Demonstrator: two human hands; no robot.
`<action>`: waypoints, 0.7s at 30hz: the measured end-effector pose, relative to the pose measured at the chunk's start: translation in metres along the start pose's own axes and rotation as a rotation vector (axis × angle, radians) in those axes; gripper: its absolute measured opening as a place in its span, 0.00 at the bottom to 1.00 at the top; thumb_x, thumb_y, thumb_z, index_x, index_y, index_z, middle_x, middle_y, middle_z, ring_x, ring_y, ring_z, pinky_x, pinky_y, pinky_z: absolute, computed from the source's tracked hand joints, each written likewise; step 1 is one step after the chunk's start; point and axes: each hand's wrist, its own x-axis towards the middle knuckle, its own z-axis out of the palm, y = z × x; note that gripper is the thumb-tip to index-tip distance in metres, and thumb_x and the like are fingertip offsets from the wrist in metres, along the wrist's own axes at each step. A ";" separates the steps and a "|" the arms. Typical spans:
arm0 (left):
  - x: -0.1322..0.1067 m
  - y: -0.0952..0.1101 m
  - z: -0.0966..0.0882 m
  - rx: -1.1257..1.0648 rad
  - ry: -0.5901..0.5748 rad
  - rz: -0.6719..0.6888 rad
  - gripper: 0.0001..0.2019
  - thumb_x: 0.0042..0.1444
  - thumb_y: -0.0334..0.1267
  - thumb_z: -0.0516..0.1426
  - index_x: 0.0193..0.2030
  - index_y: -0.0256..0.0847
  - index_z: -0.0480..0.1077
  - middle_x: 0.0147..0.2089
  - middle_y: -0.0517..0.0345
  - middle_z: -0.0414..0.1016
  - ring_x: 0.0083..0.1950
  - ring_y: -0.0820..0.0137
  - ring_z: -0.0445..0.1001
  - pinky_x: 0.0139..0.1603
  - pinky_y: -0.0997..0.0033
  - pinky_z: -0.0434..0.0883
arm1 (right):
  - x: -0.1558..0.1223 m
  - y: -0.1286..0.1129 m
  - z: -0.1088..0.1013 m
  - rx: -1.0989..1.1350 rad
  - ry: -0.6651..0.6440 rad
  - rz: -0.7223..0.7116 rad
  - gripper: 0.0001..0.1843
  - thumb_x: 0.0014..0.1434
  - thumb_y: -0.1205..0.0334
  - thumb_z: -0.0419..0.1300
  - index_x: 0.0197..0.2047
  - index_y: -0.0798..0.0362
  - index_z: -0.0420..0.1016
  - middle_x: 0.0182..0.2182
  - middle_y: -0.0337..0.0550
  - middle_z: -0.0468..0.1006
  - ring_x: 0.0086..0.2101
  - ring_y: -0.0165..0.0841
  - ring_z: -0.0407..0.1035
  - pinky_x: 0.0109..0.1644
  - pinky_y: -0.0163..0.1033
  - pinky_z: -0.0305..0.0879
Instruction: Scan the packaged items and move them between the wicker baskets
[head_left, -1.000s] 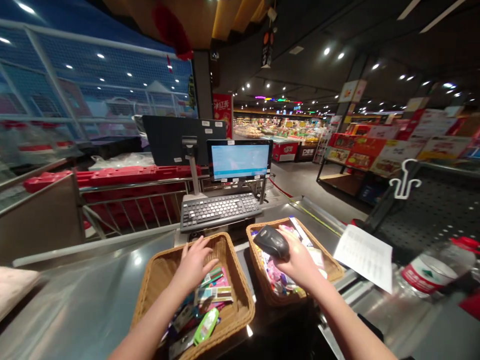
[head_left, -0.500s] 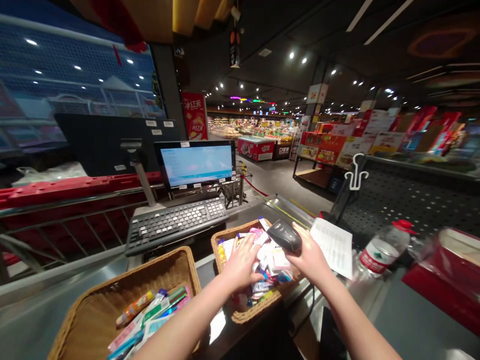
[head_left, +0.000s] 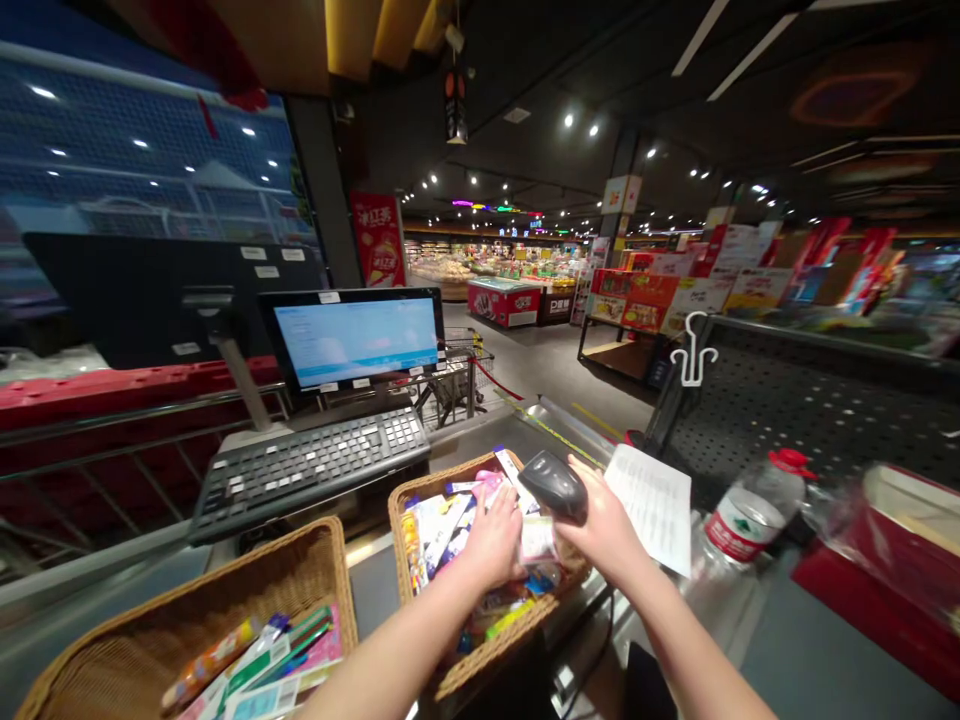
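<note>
My right hand (head_left: 604,527) is closed around a black handheld barcode scanner (head_left: 553,483), held over the right wicker basket (head_left: 480,664). That basket is full of small colourful packets. My left hand (head_left: 495,540) reaches into the same basket, fingers curled on a small pale packet (head_left: 537,538) among the others. A second wicker basket (head_left: 120,660) at the lower left holds several flat packets and tubes; neither hand is near it.
A keyboard (head_left: 307,468) and lit screen (head_left: 356,337) stand behind the baskets on the steel counter. A printed sheet (head_left: 656,505) and a red-capped water bottle (head_left: 746,510) lie to the right, next to a red box (head_left: 900,540). Shop aisles stretch beyond.
My left hand left the left basket and went into the right one, closing on a packet. The view swung right; my right hand kept the scanner over the right basket.
</note>
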 end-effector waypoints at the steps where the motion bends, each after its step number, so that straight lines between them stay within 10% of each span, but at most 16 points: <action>1: 0.000 -0.001 0.000 -0.015 -0.011 -0.001 0.37 0.37 0.46 0.67 0.55 0.37 0.65 0.72 0.35 0.46 0.72 0.46 0.44 0.70 0.39 0.38 | 0.001 0.001 0.001 -0.001 -0.004 -0.001 0.28 0.47 0.63 0.58 0.54 0.57 0.68 0.55 0.58 0.72 0.62 0.50 0.57 0.67 0.62 0.47; 11: -0.019 -0.040 -0.016 -0.122 0.054 -0.116 0.44 0.38 0.48 0.65 0.64 0.42 0.57 0.74 0.42 0.41 0.74 0.50 0.41 0.69 0.37 0.38 | 0.009 -0.003 0.009 -0.010 -0.030 0.006 0.29 0.48 0.62 0.58 0.55 0.58 0.68 0.56 0.58 0.71 0.62 0.48 0.57 0.67 0.61 0.47; 21: -0.063 -0.088 -0.065 -0.010 0.261 -0.182 0.28 0.43 0.48 0.64 0.51 0.40 0.66 0.73 0.37 0.45 0.73 0.49 0.45 0.68 0.34 0.42 | 0.016 -0.029 0.023 -0.012 -0.078 -0.045 0.31 0.47 0.65 0.56 0.56 0.59 0.66 0.58 0.57 0.69 0.64 0.47 0.54 0.68 0.60 0.45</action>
